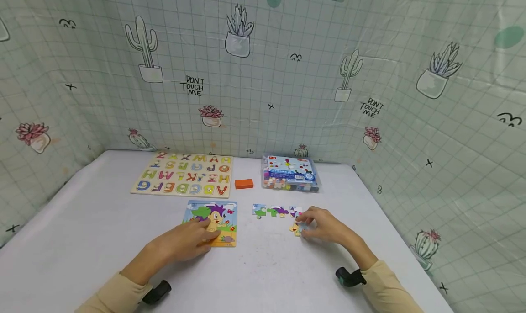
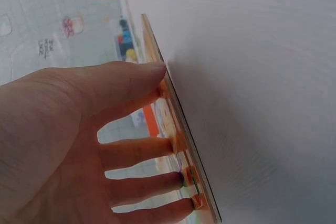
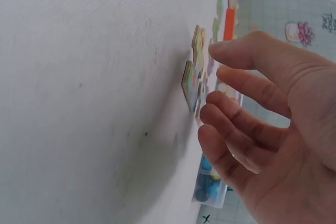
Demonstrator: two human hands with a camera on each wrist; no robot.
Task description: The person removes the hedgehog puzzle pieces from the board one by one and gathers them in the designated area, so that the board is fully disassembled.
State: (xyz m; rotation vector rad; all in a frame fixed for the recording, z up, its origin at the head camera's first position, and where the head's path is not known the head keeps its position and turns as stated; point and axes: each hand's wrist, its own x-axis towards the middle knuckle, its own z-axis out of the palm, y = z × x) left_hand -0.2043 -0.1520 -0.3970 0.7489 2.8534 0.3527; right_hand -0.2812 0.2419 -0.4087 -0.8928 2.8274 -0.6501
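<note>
My left hand (image 1: 186,242) rests on a hedgehog picture puzzle (image 1: 231,212), its fingers spread and straight over the picture. In the left wrist view the thumb lies along the edge of the puzzle board (image 2: 184,124). My right hand (image 1: 326,225) is over the table beside a yellow and pale-blue puzzle piece (image 1: 294,229). Seen from the right wrist, its fingers are loosely bent and apart, with the thumb tip close to the wooden piece (image 3: 192,72). Behind that piece, several joined or adjoining puzzle pieces (image 1: 259,210) with green and purple parts form a row.
A wooden alphabet board (image 1: 141,187) lies at the back left. Right of it is an orange block (image 1: 244,183). A clear plastic box (image 1: 289,173) with colourful contents stands at the back, before a patterned cloth wall (image 1: 263,89).
</note>
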